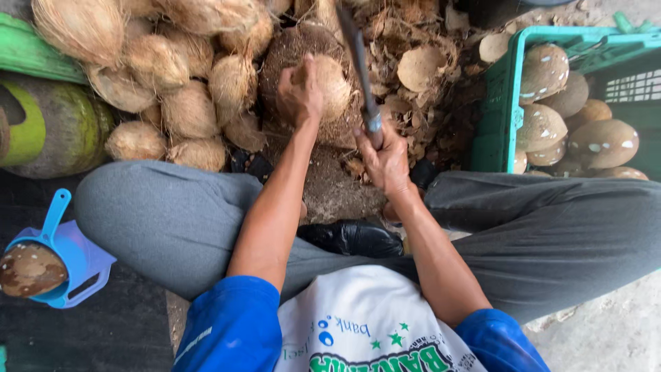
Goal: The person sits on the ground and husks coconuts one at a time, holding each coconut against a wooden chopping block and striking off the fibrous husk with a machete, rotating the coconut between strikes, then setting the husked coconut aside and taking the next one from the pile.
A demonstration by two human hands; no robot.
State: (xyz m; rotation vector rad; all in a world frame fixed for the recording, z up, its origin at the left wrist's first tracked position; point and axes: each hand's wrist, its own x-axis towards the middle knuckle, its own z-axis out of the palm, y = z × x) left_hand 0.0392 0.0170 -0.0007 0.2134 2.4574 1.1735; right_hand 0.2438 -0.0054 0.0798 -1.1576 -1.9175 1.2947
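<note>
Your single head camera looks steeply down from close above your lap, facing forward over your knees toward the coconut pile (179, 83) and green crate (502, 103).

Husked coconuts (172, 89) and torn fibre (413, 103) heap on the ground (606, 331) beyond the hands. A green crate (502, 117) sits right of them, a blue scoop (76, 255) left.
</note>
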